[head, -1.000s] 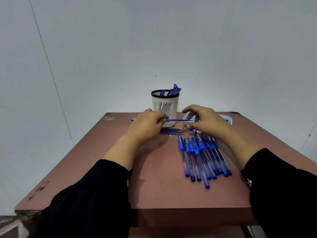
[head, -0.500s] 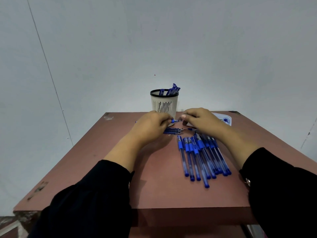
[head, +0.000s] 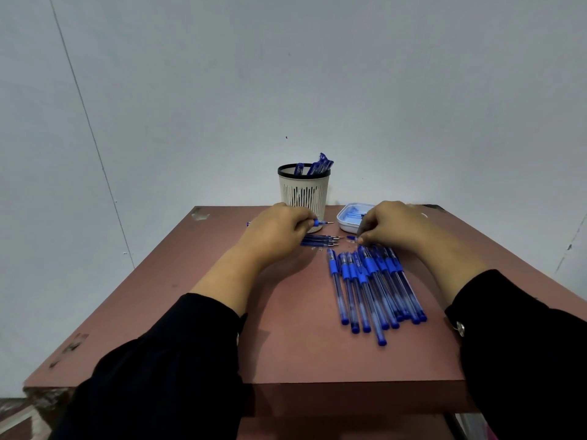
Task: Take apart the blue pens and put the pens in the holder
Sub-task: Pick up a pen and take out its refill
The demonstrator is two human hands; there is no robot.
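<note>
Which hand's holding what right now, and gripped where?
Left hand grips a blue pen around its barrel, tip end protruding. Right hand pinches a small blue piece; hold point unclear.

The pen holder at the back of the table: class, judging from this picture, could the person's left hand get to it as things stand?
Probably yes. The left hand is just in front of the pen holder, with nothing standing between them. It already grips a pen, though, so it could drop that in but not grasp the holder freely.

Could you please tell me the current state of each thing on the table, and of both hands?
left hand: grips a pen
right hand: fingertips down by a small blue piece
holder: upright, blue parts inside
refills: lying bundled
row of pens: lying side by side
white tray: holds blue bits
</note>
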